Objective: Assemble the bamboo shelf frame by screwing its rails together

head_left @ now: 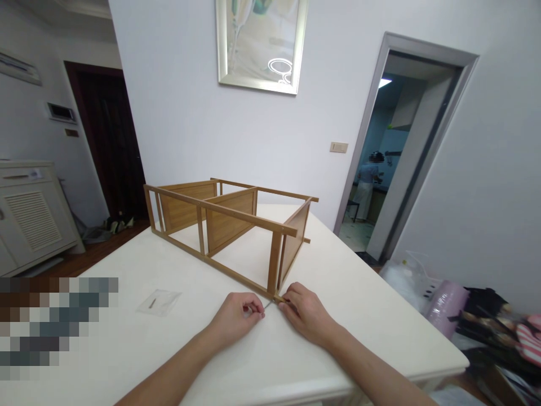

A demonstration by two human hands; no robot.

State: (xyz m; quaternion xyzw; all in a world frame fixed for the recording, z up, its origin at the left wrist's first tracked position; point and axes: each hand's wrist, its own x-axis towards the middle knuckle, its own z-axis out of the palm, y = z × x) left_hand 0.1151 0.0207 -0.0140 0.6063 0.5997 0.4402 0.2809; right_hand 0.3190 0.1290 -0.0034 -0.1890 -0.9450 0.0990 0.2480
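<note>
A wooden shelf rack (230, 270) lies on its side on the white table (203, 361), its shelf panels standing upright. My left hand (239, 318) is closed in a pinch on a thin grey metal hex key (267, 305), whose far end meets the near lower corner of the rack. Fingers of my right hand (306, 313) grip the end of the leg at that same corner, just right of the key. The exact contact point is small and partly hidden by fingers. Left of my left hand, a clear plastic bag (163, 302) lies flat with one small dark piece in it.
The table's right edge runs near my right forearm. Beyond it are a pink wrapped roll (448, 307), plastic bags and piled items on the floor. A white wall (177, 113) stands behind the table. Through the doorway, a person (367, 183) is in another room.
</note>
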